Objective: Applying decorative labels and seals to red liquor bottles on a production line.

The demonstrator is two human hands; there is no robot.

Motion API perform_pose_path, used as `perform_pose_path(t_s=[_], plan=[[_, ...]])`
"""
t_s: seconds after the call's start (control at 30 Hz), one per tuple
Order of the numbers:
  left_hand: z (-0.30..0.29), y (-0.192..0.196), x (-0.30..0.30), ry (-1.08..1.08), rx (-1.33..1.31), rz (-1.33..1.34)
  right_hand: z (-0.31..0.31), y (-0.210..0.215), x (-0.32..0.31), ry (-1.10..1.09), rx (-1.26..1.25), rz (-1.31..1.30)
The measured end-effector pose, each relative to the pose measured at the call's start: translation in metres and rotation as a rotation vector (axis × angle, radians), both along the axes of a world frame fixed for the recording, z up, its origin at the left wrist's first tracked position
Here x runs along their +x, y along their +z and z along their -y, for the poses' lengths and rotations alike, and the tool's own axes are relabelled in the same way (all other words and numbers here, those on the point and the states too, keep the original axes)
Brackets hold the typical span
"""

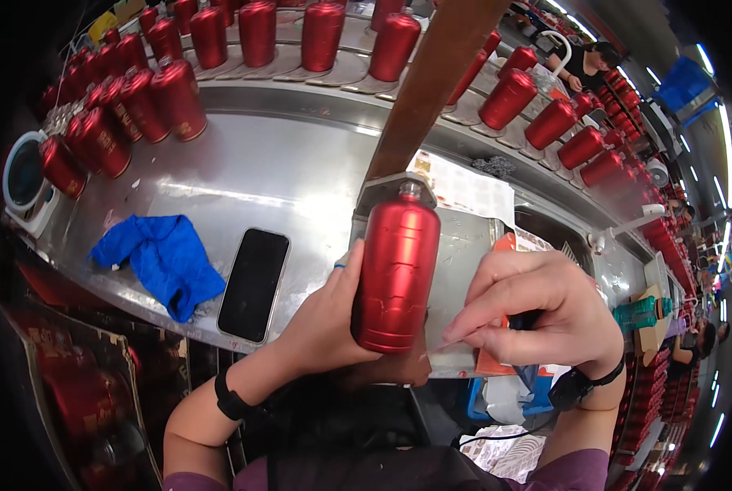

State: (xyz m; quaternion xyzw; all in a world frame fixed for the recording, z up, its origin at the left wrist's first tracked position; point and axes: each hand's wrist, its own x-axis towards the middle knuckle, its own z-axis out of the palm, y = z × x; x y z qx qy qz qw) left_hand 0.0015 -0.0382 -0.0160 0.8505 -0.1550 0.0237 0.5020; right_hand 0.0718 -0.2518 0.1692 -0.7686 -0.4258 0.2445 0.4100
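A glossy red bottle point(399, 274) with a clear, narrow neck stands nearly upright in front of me. My left hand point(323, 327) is closed round its left side and lower part, hiding some of that edge. Just right of the bottle, my right hand point(538, 311) is closed in a pinch, thumb and forefinger together near the bottle's lower side. A small pale bit may show at the fingertips, too small to make out. Left of my left hand, a dark-screened phone point(254, 285) and a crumpled blue cloth point(166, 260) lie on the metal table point(260, 164).
Several red bottles point(178, 100) crowd the table's far left beside a round-faced white device point(26, 176). More line a conveyor point(300, 75) across the back. A brown post point(431, 82) rises behind my bottle. Printed sheets point(468, 186) and a blue bin point(474, 399) are at right. A co-worker point(583, 69) sits beyond.
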Motion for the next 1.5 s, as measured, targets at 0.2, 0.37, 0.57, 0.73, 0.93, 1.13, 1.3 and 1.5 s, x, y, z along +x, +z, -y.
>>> perform_pose_path(t_s=[0.2,0.37,0.57,0.73,0.93,1.13,1.3,1.5], plan=[[-0.001,0.002,-0.003,-0.01,0.003,-0.039,-0.02,-0.042,0.02,-0.074,-0.061,0.069],[-0.006,0.004,0.001,-0.095,-0.103,0.094,-0.024,-0.067,0.035,-0.2,-0.106,0.253],[0.013,0.003,0.024,0.076,-0.338,-0.059,-0.025,-0.074,0.042,-0.292,-0.088,0.243],[0.014,0.005,0.027,0.043,-0.446,-0.205,-0.021,-0.077,0.047,-0.35,-0.065,0.192],[0.013,0.007,0.028,0.03,-0.489,-0.213,-0.021,-0.082,0.052,-0.349,-0.017,0.141],[0.011,0.006,0.028,0.027,-0.494,-0.213,-0.023,-0.08,0.053,-0.355,-0.029,0.127],[0.013,0.006,0.027,0.013,-0.541,-0.205,-0.024,-0.082,0.053,-0.344,0.015,0.137],[0.012,0.007,0.027,0.018,-0.603,-0.233,-0.027,-0.079,0.053,-0.353,-0.028,0.074]])
